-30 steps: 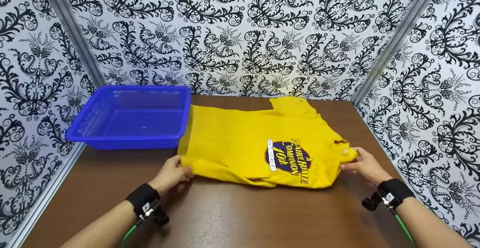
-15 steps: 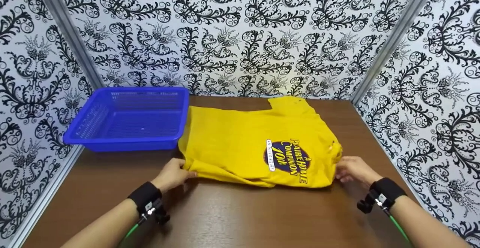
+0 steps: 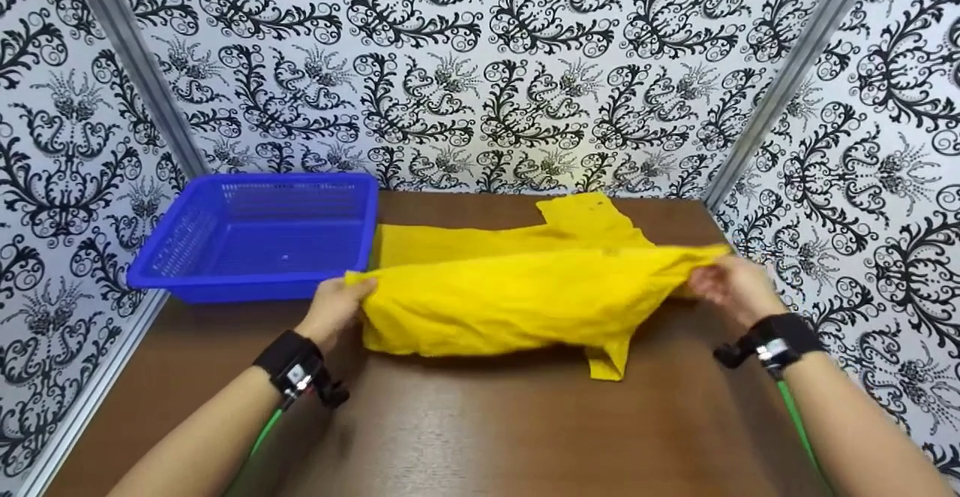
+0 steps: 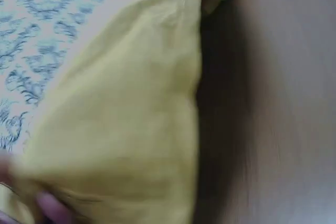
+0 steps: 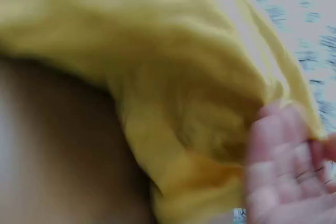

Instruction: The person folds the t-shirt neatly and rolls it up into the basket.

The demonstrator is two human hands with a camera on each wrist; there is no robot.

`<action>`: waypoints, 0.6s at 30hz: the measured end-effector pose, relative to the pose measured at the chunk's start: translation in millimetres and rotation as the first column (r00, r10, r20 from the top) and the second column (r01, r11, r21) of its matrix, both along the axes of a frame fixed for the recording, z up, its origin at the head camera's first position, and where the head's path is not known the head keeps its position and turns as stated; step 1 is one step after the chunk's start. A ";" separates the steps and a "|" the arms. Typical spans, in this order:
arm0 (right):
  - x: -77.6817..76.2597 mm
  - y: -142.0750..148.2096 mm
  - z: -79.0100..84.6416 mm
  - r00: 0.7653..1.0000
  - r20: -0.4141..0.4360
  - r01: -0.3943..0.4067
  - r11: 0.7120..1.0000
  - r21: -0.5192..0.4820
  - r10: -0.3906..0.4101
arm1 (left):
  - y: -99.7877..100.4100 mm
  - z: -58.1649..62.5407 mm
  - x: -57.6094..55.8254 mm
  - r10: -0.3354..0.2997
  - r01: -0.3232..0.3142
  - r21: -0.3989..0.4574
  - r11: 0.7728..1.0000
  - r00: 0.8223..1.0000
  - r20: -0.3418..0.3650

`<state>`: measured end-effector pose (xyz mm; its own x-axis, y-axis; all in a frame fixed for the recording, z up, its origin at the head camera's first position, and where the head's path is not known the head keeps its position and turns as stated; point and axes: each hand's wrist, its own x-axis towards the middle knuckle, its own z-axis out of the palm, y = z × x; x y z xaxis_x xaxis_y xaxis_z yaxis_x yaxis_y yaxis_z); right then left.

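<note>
Nearest, a person's black fabric wrist straps (image 3: 291,362) are sitting just behind the hands. Ahead of them, the left hand (image 3: 335,309) is pinching one corner of a plain yellow cloth shirt (image 3: 495,305), and the right hand (image 3: 739,287) is gripping the opposite corner between thumb and lined-up fingers. The shirt's near layer is hanging between both sets of fingers, hiding much of the layer lying beyond them on the brown wood-grain table (image 3: 480,437). A short sleeve is dangling left of and below the right fingers. Beyond the left fingertips, a blue perforated plastic basket (image 3: 247,281) is standing before a black-and-white scroll-patterned wall (image 3: 420,69). The left wrist view is blurring and cropping its fingers; the right wrist view is showing a shadowed hollow in the cloth, which the head view is not revealing.
</note>
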<state>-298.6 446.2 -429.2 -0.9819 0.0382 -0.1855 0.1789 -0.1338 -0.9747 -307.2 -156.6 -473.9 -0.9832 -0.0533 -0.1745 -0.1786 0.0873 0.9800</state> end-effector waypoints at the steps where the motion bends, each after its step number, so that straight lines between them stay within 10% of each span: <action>1: -1.4 -4.6 -7.8 0.999 0.039 0.006 0.986 0.165 -0.012 | 0.8 -2.9 -0.9 -0.019 0.021 -0.101 0.995 1.000 0.014; 3: -1.1 -13.6 -25.9 0.993 0.120 -0.040 0.909 0.414 -0.011 | 0.5 -10.3 1.0 -0.084 0.092 -0.270 0.959 0.996 0.042; 7: 8.9 -28.9 -53.3 0.970 0.242 -0.176 0.781 0.600 0.033 | -4.0 -25.6 12.5 -0.163 0.196 -0.478 0.856 0.980 0.111; 18: 17.4 -69.8 -77.2 0.939 0.254 -0.344 0.637 0.689 0.232 | 13.6 -37.0 35.4 -0.227 0.196 -0.654 0.730 0.973 0.039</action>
<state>-281.2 376.3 -506.4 -0.9347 -0.0672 -0.3490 0.2160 0.6724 -0.7080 -271.8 -143.0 -510.9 -0.9882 0.0714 -0.1355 -0.0396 0.7356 0.6762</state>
